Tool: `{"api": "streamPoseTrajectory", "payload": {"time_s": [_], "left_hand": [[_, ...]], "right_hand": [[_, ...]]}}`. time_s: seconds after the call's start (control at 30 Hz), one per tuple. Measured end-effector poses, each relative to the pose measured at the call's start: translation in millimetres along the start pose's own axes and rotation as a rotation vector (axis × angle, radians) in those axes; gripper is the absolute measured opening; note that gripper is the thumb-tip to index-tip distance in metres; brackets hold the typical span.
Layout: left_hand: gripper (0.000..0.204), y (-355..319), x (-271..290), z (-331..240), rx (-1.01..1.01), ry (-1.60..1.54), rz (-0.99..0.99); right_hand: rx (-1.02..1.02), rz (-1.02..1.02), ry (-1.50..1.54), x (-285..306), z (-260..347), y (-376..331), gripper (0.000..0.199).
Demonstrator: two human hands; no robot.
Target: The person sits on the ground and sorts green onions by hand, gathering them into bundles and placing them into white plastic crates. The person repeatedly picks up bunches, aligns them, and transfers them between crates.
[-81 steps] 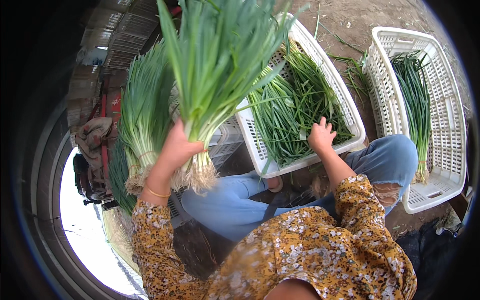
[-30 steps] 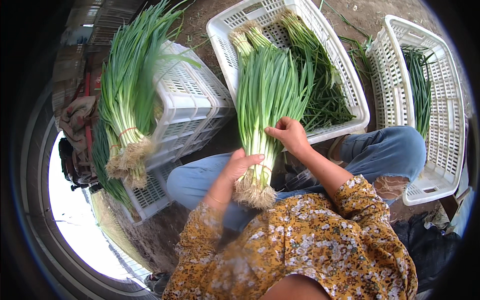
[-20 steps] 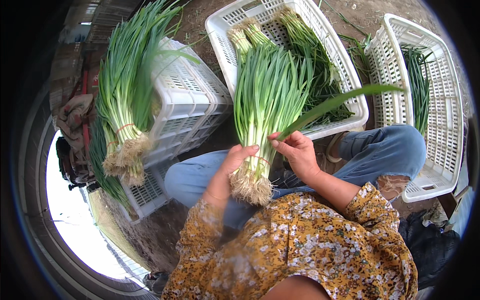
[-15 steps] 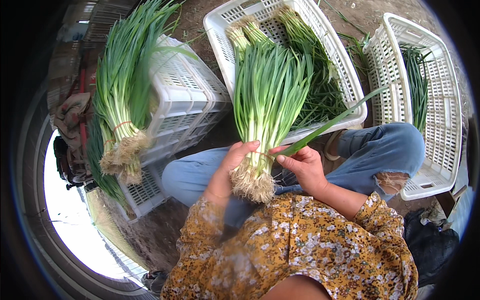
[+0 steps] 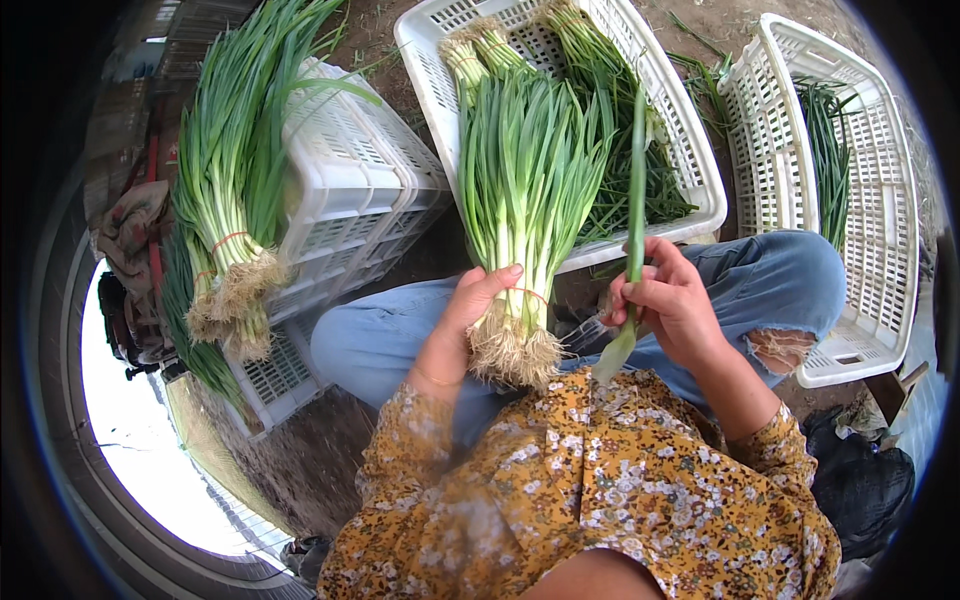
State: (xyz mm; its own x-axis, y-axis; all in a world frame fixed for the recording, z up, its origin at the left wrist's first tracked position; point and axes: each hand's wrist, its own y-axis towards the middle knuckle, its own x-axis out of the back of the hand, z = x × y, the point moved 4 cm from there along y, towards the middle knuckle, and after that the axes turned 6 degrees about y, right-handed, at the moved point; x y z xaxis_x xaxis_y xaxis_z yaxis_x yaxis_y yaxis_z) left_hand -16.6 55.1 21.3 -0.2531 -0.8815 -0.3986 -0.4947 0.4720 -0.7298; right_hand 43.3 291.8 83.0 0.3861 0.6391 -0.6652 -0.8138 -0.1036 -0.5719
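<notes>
My left hand [image 5: 480, 305] is closed round the lower stems of a bunch of green garlic [image 5: 530, 180], thumb across the front. A red rubber band [image 5: 528, 292] circles the white stems just above the shaggy roots [image 5: 512, 345]. The leaves fan out upward, in front of a white crate. To the right of the bunch and apart from it, my right hand [image 5: 670, 300] pinches a single long leaf [image 5: 637, 190]. It stands nearly upright, its wide pale end [image 5: 614, 355] hanging below my fingers.
A white plastic crate [image 5: 712, 160] ahead holds more bunches and loose greens. Stacked white crates [image 5: 350, 190] at left carry banded bunches [image 5: 235, 190], roots toward me. Another white crate [image 5: 770, 150] with greens stands at right. My bent knees, in jeans [image 5: 790, 285], flank the work.
My right hand has moved right, away from the banded stems, with the leaf. The leaf has swung from slanting across to nearly upright. My left hand still grips the bunch.
</notes>
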Motion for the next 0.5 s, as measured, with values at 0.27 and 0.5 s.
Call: {"api": "streamPoseTrajectory", "payload": {"time_s": [0.27, 0.5], "left_hand": [[0.036, 5.9, -3.7, 0.0, -0.061, 0.112, -0.136], [0.043, 2.3, -4.7, -1.8, -0.081, 0.309, -0.14]], "right_hand": [[-0.314, 0.105, -0.584, -13.1, -80.2, 53.2, 0.024], [-0.444, 0.455, -0.052, -28.2, -65.2, 23.3, 0.018]]}}
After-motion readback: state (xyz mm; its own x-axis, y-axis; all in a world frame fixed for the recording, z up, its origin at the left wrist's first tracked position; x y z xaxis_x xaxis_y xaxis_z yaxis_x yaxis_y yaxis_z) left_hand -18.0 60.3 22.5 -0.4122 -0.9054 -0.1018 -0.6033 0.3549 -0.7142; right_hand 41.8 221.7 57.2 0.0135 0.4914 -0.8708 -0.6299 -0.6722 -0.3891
